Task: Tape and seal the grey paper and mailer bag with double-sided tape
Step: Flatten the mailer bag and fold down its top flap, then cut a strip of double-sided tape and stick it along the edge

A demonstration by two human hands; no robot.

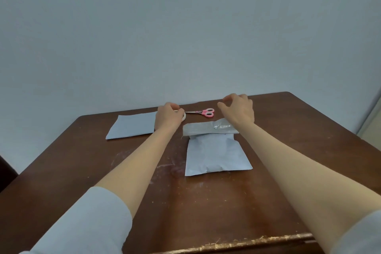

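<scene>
While the tape [184,117] is gripped by the left hand [168,117] beside the paper [132,127] | right hand [237,109] held loosely curled, empty (over the bag [216,154]) | step: tape fetched | next: strip to be pulled, cut.

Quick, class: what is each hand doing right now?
Left hand: grips the tape roll.
Right hand: open, fingers loosely curled, holding nothing visible.
</scene>
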